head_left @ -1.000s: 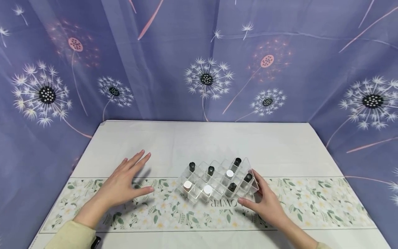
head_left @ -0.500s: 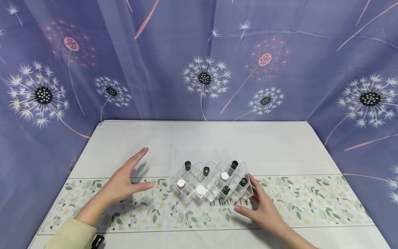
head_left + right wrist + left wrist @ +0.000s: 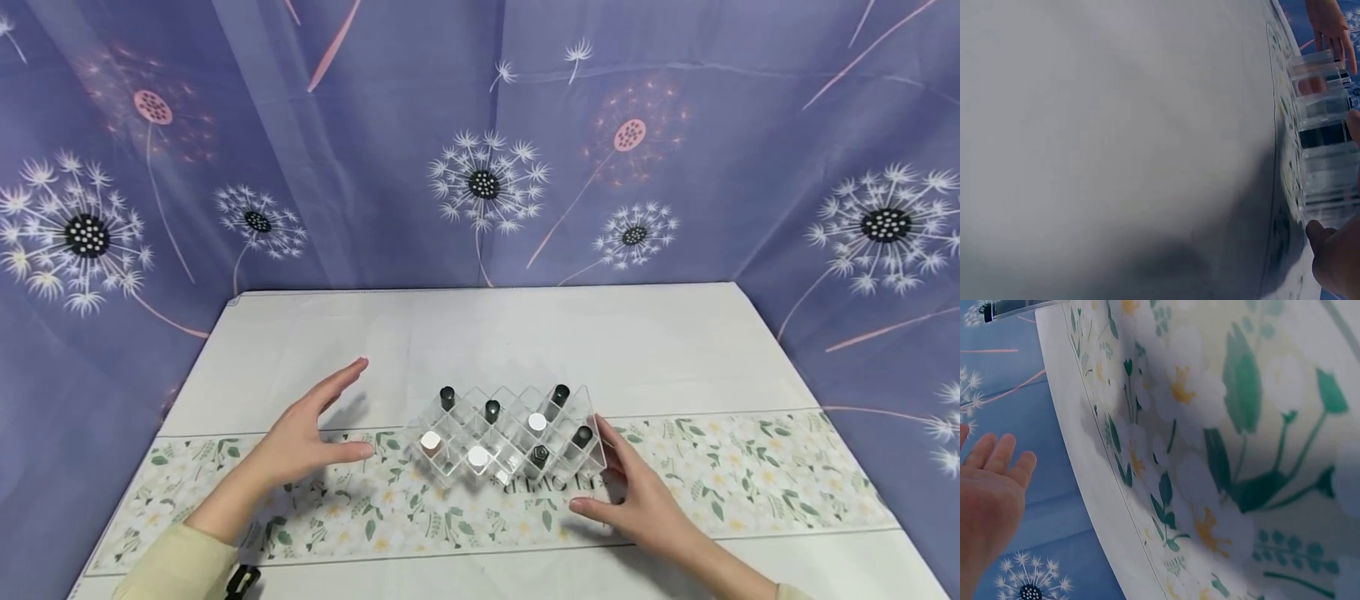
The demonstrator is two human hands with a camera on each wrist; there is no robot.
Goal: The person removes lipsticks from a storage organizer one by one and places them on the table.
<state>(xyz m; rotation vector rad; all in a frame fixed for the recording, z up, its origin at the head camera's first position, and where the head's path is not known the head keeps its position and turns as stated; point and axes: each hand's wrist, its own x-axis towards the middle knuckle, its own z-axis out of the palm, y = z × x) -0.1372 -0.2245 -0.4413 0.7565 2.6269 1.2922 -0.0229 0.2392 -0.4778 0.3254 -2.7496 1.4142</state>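
Rack turned squarer, 8 btls inside, L hand loose, R hand unclenched, touching end

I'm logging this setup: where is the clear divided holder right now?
In the head view, the clear holder stands on the floral band, slightly right of center, its right end by the right hand, with the left hand farther off.
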